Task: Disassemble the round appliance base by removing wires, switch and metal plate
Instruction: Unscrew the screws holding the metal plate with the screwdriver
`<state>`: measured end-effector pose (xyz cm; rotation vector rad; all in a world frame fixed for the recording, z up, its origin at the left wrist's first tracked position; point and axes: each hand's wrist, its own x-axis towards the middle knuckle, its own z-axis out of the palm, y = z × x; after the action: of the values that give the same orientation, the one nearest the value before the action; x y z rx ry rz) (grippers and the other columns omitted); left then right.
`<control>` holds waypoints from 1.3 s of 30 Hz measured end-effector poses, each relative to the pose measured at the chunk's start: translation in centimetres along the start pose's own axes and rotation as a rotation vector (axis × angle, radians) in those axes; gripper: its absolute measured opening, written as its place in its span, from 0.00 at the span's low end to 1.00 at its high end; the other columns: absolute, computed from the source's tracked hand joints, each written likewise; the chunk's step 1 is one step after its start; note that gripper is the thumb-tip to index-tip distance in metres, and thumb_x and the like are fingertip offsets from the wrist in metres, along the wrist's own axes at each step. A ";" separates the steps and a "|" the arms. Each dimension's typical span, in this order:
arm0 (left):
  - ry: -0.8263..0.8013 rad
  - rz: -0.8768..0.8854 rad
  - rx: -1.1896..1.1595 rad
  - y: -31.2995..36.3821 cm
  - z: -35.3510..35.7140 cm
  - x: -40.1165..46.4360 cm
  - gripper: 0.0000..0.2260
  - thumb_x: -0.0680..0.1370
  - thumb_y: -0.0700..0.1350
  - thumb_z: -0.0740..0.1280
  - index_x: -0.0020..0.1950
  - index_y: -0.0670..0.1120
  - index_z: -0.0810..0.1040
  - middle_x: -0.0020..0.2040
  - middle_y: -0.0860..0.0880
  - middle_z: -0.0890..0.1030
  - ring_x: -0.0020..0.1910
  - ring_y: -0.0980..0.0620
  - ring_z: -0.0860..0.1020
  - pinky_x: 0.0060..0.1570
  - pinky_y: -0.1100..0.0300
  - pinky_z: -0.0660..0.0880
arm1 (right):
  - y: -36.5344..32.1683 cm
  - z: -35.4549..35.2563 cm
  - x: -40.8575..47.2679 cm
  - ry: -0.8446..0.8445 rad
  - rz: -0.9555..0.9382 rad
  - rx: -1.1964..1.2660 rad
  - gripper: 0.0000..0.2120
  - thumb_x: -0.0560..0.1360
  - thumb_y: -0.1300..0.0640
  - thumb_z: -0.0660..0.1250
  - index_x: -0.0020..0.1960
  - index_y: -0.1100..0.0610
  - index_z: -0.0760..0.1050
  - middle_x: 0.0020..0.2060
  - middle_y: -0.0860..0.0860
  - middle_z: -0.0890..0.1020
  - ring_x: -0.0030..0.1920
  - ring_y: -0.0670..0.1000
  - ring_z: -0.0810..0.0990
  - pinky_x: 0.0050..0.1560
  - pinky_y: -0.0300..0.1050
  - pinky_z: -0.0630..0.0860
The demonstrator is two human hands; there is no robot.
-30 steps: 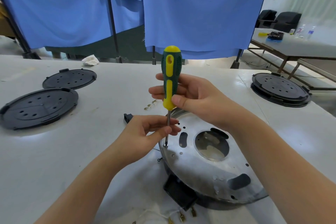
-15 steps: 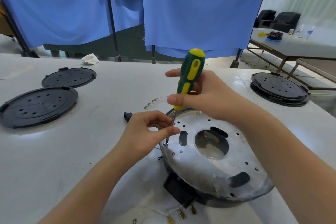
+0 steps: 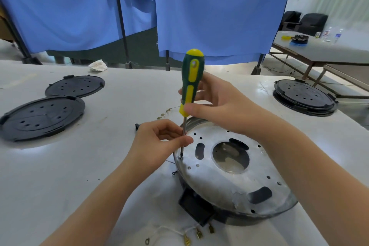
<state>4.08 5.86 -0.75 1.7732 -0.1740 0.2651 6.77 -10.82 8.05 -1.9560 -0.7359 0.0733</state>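
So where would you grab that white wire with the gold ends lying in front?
Probably pinch the white wire at its bare middle, coming straight down from above. It lies flat on the table, and the gold terminals crowd against the black switch.

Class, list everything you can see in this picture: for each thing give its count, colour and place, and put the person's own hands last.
Round metal plate: one, silver, on the black round base, table front.
Screwdriver: one, green and yellow, upright, tip at the plate's left edge.
Black round lids: two, table left.
Black round bases, stacked: table right.
White wires with brass terminals: table front.
Blue curtains: behind.
White table: one.
Left hand: pinches the shaft.
Right hand: grips the handle.
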 end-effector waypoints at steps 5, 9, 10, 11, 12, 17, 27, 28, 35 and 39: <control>0.009 0.057 0.062 -0.1 0.3 0.0 0.13 0.58 0.56 0.77 0.37 0.52 0.83 0.34 0.54 0.84 0.35 0.57 0.82 0.41 0.68 0.77 | 0.2 0.5 0.1 0.214 -0.003 -0.081 0.16 0.71 0.52 0.74 0.57 0.54 0.77 0.44 0.46 0.82 0.45 0.45 0.81 0.51 0.43 0.79; -0.111 0.087 0.028 -0.1 0.1 -0.3 0.06 0.73 0.44 0.73 0.48 0.53 0.83 0.42 0.55 0.86 0.44 0.55 0.84 0.52 0.63 0.79 | -0.1 0.1 0.1 0.140 -0.023 -0.021 0.10 0.75 0.63 0.69 0.53 0.52 0.75 0.45 0.47 0.83 0.45 0.46 0.84 0.51 0.41 0.80; -0.128 0.103 0.032 -0.1 0.0 -0.4 0.08 0.75 0.40 0.70 0.50 0.53 0.82 0.43 0.55 0.86 0.45 0.55 0.85 0.52 0.63 0.78 | -0.2 0.0 0.1 0.105 -0.031 0.028 0.12 0.76 0.66 0.66 0.56 0.53 0.73 0.48 0.48 0.83 0.48 0.46 0.84 0.53 0.42 0.80; -0.131 0.113 0.041 0.0 0.1 -0.5 0.10 0.76 0.38 0.69 0.49 0.54 0.82 0.43 0.55 0.86 0.44 0.55 0.85 0.52 0.63 0.78 | -0.3 0.0 0.1 0.065 -0.037 0.070 0.15 0.77 0.69 0.63 0.60 0.55 0.71 0.50 0.49 0.83 0.51 0.46 0.84 0.54 0.42 0.80; -0.122 0.110 0.047 0.0 0.1 -0.5 0.10 0.76 0.38 0.69 0.48 0.53 0.82 0.42 0.55 0.86 0.43 0.55 0.85 0.52 0.63 0.79 | -0.4 0.1 0.0 0.030 -0.039 0.097 0.17 0.78 0.70 0.61 0.64 0.56 0.69 0.53 0.49 0.82 0.54 0.46 0.83 0.56 0.41 0.79; 0.032 0.039 0.004 0.2 0.3 -0.1 0.08 0.62 0.48 0.79 0.34 0.51 0.82 0.33 0.53 0.84 0.35 0.56 0.82 0.43 0.66 0.79 | -0.4 0.9 -0.2 0.050 -0.011 0.012 0.14 0.77 0.59 0.68 0.60 0.50 0.71 0.54 0.45 0.80 0.57 0.46 0.80 0.58 0.48 0.79; -0.177 0.104 0.060 0.1 -0.3 -0.5 0.10 0.77 0.38 0.69 0.49 0.54 0.82 0.44 0.55 0.86 0.46 0.55 0.84 0.54 0.57 0.78 | -0.7 0.6 0.0 0.105 -0.041 -0.015 0.13 0.75 0.64 0.69 0.54 0.50 0.70 0.47 0.49 0.83 0.47 0.49 0.84 0.51 0.45 0.82; -0.178 0.096 0.059 0.1 -0.3 -0.5 0.11 0.76 0.38 0.69 0.49 0.54 0.82 0.43 0.55 0.86 0.45 0.55 0.85 0.54 0.57 0.79 | -0.7 0.5 0.0 0.078 -0.037 0.040 0.15 0.76 0.66 0.67 0.56 0.51 0.70 0.48 0.49 0.83 0.49 0.48 0.84 0.51 0.43 0.81; 0.023 0.047 0.043 -0.2 0.1 0.1 0.09 0.63 0.44 0.80 0.35 0.48 0.80 0.34 0.52 0.83 0.35 0.55 0.81 0.41 0.67 0.77 | -0.1 1.1 -0.2 0.116 0.003 -0.050 0.20 0.72 0.54 0.73 0.61 0.49 0.70 0.50 0.47 0.79 0.53 0.46 0.80 0.54 0.44 0.80; -0.015 0.070 0.065 -0.4 0.4 0.1 0.10 0.65 0.44 0.80 0.36 0.49 0.78 0.35 0.51 0.82 0.36 0.55 0.79 0.42 0.64 0.77 | 0.1 1.4 -0.1 0.175 -0.006 -0.110 0.22 0.70 0.50 0.75 0.60 0.48 0.69 0.46 0.44 0.78 0.45 0.43 0.79 0.44 0.36 0.79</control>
<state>4.32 5.52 -1.19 1.8365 -0.2406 0.3110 6.30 -9.79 7.23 -2.0342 -0.6418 -0.1439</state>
